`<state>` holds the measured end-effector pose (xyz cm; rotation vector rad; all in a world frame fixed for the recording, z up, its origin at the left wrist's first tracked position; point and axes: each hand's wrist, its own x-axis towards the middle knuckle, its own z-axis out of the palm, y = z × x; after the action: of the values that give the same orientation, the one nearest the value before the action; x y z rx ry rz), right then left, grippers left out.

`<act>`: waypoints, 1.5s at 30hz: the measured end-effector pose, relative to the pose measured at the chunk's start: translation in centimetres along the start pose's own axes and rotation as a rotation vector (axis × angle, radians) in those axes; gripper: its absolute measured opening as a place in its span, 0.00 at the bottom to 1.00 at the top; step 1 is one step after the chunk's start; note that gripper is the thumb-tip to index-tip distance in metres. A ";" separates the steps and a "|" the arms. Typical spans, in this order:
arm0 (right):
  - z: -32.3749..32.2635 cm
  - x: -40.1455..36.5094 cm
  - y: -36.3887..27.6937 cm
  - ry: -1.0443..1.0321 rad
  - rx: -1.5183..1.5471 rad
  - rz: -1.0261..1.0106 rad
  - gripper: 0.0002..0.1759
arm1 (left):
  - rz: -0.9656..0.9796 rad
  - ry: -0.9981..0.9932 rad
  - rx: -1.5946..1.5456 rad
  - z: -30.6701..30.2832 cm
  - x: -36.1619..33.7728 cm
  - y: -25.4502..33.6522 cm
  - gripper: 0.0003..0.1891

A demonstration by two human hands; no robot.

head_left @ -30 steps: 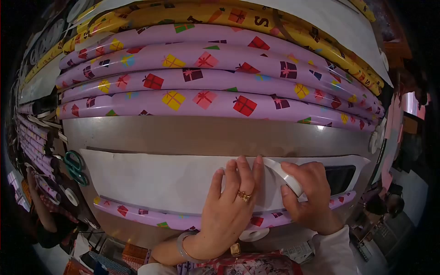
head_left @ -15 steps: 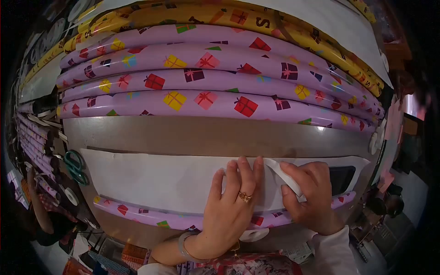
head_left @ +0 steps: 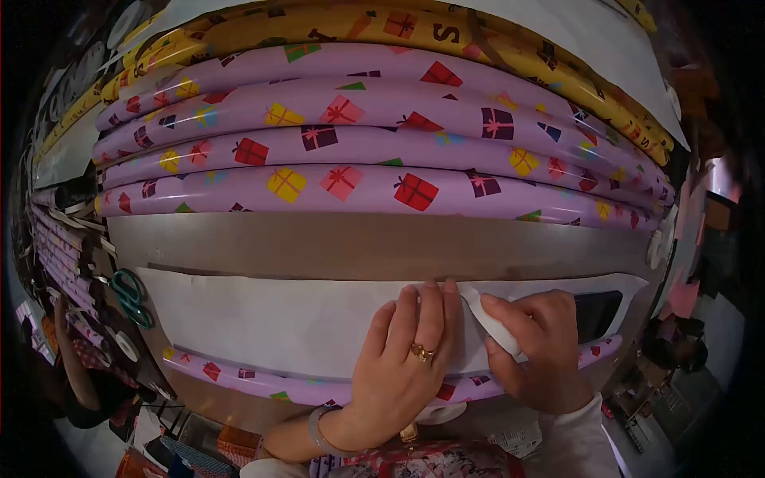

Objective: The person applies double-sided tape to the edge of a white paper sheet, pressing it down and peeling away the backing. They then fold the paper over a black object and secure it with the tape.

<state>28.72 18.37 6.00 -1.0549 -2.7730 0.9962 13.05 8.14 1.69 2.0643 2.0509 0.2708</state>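
My left hand [head_left: 405, 350] lies flat with fingers outstretched on a white sheet of paper [head_left: 255, 315], its fingertips near the far edge. To its right, my right hand [head_left: 538, 342] is closed around a white curved strip [head_left: 498, 331] that stands up over the sheet; I cannot tell whether it is paper or tape. A narrow roll of purple gift wrap [head_left: 231, 373] runs along the sheet's near edge, passing under my left wrist. Beside my right knuckles, a dark phone-like rectangle [head_left: 598, 315] rests on the sheet's right end.
Several purple gift-wrap rolls [head_left: 351, 190] lie side by side across the table [head_left: 382, 243], with yellow rolls [head_left: 295, 28] behind them. Green-handled scissors [head_left: 130, 299] sit left of the sheet. At the far left, a person's arm [head_left: 72, 358] is near more stacked rolls [head_left: 60, 247].
My right hand and the white strip have shifted very slightly, and the strip looks more upright and rounded. The whole view has moved a little. My left hand stays flat on the sheet.
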 end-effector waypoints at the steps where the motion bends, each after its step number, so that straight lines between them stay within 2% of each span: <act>1: 0.0 0.0 0.0 -0.008 0.008 0.006 0.38 | 0.010 0.018 0.027 0.1 0.0 0.0 0.25; 10: 0.0 -0.1 0.1 -0.049 -0.019 0.044 0.40 | 0.026 0.055 0.122 0.6 -0.2 0.1 0.27; 13: -0.1 -0.8 0.1 -0.006 -0.026 0.027 0.38 | 0.007 -0.004 0.092 0.2 -0.3 0.4 0.24; 23: -0.5 -1.1 0.1 0.013 0.009 0.023 0.38 | 0.012 -0.016 0.139 0.4 -0.4 0.5 0.23; 38: -0.9 -0.8 0.1 -0.040 0.007 0.053 0.38 | 0.006 -0.027 0.130 0.4 -0.6 0.6 0.23; 43: -0.4 -1.0 0.0 0.005 0.017 0.107 0.33 | -0.008 -0.023 0.141 0.3 -0.3 0.7 0.28; 45: -0.5 -0.9 -0.1 -0.006 0.016 0.114 0.33 | -0.002 -0.027 0.119 0.3 -0.4 0.6 0.26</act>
<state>29.51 18.08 6.66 -1.2214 -2.7315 1.0326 13.72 7.68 1.62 2.1218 2.1002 0.1225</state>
